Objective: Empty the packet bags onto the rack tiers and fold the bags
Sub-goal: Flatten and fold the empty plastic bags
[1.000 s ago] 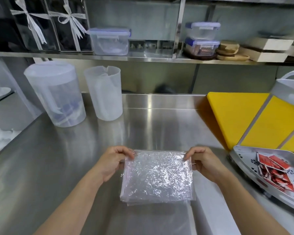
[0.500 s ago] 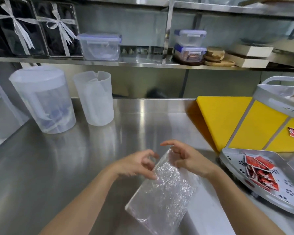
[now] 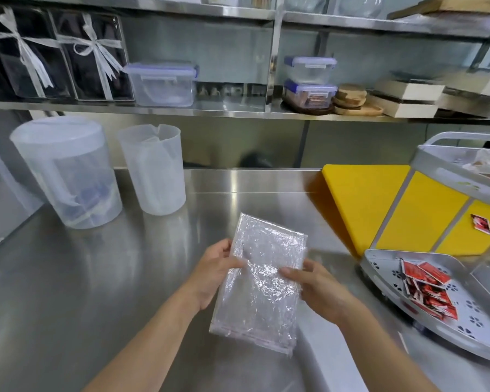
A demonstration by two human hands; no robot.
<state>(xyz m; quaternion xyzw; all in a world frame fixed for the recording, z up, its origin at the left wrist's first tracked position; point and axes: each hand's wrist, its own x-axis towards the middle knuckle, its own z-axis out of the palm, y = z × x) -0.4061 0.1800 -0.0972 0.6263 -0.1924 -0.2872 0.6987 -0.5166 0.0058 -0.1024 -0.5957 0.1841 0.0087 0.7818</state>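
Observation:
A crinkled clear plastic bag (image 3: 262,290), folded into a flat rectangle, is held above the steel counter (image 3: 102,278) with its long side pointing away from me. My left hand (image 3: 214,273) grips its left edge, thumb on top. My right hand (image 3: 316,287) pinches its right edge. At the right stands a white tiered rack (image 3: 461,332). Its lower tier holds a pile of red packets (image 3: 426,290). The upper tier (image 3: 447,168) carries pale packets, partly cut off by the frame. One loose red packet (image 3: 481,224) lies on the yellow board (image 3: 379,205).
Two translucent plastic jugs (image 3: 68,171) (image 3: 153,168) stand at the back left of the counter. A wall shelf (image 3: 181,110) above carries lidded containers, ribbon-tied black boxes and wooden boards. The counter's front edge runs just below the bag.
The bag has been turned from lying crosswise, through a diagonal, to lengthwise. Both hands shifted from its far corners to its side edges. The view rose, showing more of the rack.

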